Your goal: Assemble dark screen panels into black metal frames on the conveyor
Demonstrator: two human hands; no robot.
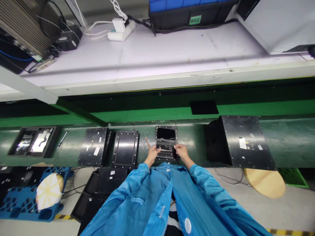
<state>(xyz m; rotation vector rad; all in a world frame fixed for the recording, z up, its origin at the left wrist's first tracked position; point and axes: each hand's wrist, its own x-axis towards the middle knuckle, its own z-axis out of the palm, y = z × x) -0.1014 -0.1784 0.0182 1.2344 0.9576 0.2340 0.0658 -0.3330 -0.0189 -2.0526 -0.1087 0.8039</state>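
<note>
A black rectangular panel [175,131] with a screwed rim and a dark glossy screen lies on the green bench before me. Across its nearer half stretches a shiny clear film [166,146] with a bent, reflecting surface. My left hand [153,154] pinches the film's left edge between thumb and fingers. At the opposite edge, my right hand [181,150] pinches it too. A thin brownish stick-like tool [147,142] lies beside the panel, just beyond my left hand.
Flat black panels [125,149] and a stack with labels [94,146] lie to the left, past them a wrench-like tool [62,139] and an open frame [34,141]. A tall panel stack [247,141] stands right. A white shelf [157,65] overhangs the bench's far side. A round stool [265,183] is below right.
</note>
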